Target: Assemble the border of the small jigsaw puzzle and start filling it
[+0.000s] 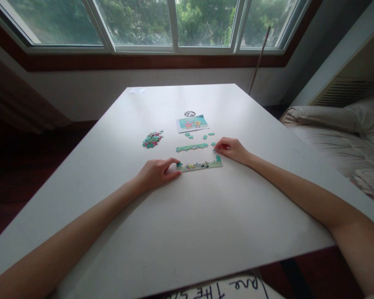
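On the white table lies a joined bottom strip of jigsaw pieces. My left hand rests at the strip's left end, fingers curled, fingertips pinching its corner piece. My right hand sits at the strip's right end, fingers pressed together on a small teal piece just above the corner. A second joined strip of teal pieces lies a little farther back, between the hands.
A heap of loose pieces sits to the left. A few single pieces and a picture card lie behind the strips, with a small dark ring beyond. A bed stands right of the table; windows behind.
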The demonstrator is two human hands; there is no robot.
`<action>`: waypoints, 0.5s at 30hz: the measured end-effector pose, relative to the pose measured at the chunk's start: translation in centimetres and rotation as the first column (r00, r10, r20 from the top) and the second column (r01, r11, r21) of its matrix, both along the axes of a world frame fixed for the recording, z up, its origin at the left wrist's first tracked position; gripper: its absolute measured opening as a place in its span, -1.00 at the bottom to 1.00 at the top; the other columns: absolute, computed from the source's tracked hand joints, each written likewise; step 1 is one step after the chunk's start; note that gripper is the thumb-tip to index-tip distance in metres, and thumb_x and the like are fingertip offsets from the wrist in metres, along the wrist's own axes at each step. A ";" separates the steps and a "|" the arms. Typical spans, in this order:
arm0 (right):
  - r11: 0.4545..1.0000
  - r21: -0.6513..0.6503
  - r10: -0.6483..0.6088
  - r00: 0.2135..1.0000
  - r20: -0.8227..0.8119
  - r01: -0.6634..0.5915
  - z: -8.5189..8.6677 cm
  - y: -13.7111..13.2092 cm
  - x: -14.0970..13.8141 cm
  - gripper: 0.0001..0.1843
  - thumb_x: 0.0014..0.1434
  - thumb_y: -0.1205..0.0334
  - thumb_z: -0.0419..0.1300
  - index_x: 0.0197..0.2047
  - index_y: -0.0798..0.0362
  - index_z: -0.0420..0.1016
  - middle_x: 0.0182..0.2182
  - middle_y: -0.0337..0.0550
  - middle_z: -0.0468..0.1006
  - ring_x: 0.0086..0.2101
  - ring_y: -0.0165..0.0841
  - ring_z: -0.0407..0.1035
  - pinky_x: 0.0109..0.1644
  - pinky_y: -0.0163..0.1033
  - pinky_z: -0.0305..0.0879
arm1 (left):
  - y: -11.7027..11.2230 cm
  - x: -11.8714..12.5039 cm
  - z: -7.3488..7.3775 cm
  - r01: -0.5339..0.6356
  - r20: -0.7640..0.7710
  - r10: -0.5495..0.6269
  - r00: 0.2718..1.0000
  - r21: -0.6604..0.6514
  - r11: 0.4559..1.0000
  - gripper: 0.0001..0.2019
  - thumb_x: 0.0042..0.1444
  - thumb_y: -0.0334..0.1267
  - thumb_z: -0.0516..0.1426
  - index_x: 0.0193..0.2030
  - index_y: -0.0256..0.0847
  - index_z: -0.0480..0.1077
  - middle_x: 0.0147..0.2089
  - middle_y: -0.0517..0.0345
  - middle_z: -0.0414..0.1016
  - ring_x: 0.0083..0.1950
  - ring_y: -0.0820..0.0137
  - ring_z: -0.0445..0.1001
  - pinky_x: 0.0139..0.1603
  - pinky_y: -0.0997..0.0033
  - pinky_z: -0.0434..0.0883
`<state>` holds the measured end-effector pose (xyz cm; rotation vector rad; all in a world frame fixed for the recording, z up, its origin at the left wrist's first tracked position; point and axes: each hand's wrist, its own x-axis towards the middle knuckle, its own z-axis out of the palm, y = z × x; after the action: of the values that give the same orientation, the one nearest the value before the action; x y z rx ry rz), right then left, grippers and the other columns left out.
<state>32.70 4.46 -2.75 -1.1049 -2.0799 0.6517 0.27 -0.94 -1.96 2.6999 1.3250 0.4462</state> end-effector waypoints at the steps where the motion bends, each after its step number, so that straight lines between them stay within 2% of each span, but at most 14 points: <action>1: 0.999 -0.037 -0.007 1.000 -0.016 0.006 0.0 0.1 0.1 -0.82 0.02 0.13 0.23 -0.37 0.08 0.53 -0.45 -0.20 0.48 -0.47 -0.44 0.28 -0.36 -0.29 0.25 | 0.0 0.0 0.0 -0.002 -0.001 0.002 1.000 -0.003 1.000 -0.63 0.13 0.02 0.04 -0.06 -0.17 0.41 -0.61 0.33 0.26 -0.59 0.54 0.24 -0.47 0.58 0.13; 8: 0.959 -0.283 -0.075 0.972 -0.223 0.009 0.3 0.3 0.1 -0.67 -0.12 -0.02 0.31 -0.43 0.10 0.50 -0.49 -0.20 0.53 -0.47 -0.42 0.33 -0.34 -0.28 0.25 | 0.1 -0.1 -0.2 -0.001 -0.011 0.001 1.000 -0.002 1.000 -0.62 0.13 0.02 0.04 -0.05 -0.18 0.41 -0.59 0.31 0.29 -0.58 0.53 0.25 -0.46 0.56 0.13; 11: 0.946 -0.323 -0.077 0.971 -0.227 -0.001 0.6 0.2 0.0 -0.65 -0.14 -0.03 0.31 -0.48 0.11 0.48 -0.55 -0.23 0.49 -0.51 -0.45 0.29 -0.40 -0.31 0.20 | 0.1 -0.1 -0.2 0.002 -0.018 -0.002 1.000 0.003 1.000 -0.61 0.13 0.03 0.03 -0.05 -0.18 0.41 -0.59 0.31 0.29 -0.59 0.53 0.24 -0.47 0.56 0.12; 15: 0.949 -0.314 -0.059 0.985 -0.160 0.006 0.4 0.3 0.2 -0.65 -0.11 -0.04 0.30 -0.50 0.12 0.46 -0.62 -0.29 0.41 -0.57 -0.50 0.19 -0.48 -0.34 0.07 | 0.1 -0.1 -0.1 0.002 -0.019 -0.002 1.000 0.005 1.000 -0.62 0.14 0.03 0.03 -0.05 -0.17 0.41 -0.59 0.31 0.29 -0.59 0.54 0.25 -0.47 0.57 0.12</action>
<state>32.87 4.78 -2.36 -1.2078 -1.8512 1.0494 0.16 -0.89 -2.07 2.7163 1.3278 0.4255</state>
